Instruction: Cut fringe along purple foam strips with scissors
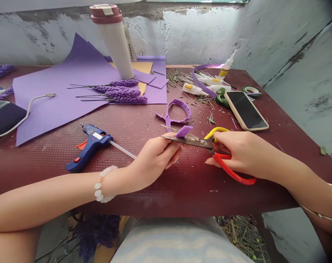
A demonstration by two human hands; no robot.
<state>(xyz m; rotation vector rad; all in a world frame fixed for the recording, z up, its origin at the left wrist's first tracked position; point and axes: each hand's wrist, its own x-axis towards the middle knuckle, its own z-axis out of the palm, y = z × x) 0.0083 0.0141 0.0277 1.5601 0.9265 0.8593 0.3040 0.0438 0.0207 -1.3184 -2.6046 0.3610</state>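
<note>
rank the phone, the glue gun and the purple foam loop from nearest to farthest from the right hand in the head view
From the right hand, gripping the scissors:
1. The phone: just ahead of it on the table.
2. The purple foam loop: ahead and to its left.
3. The blue glue gun: far to its left.

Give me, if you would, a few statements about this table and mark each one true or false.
The right hand grips scissors with red and yellow handles. True.

The left hand holds a blue hot glue gun. False: it pinches a purple foam strip, and the glue gun lies on the table.

A white beaded bracelet circles the left wrist. True.

The smartphone stands upright. False: the smartphone lies flat.

A white tumbler stands on purple paper. True.
</note>
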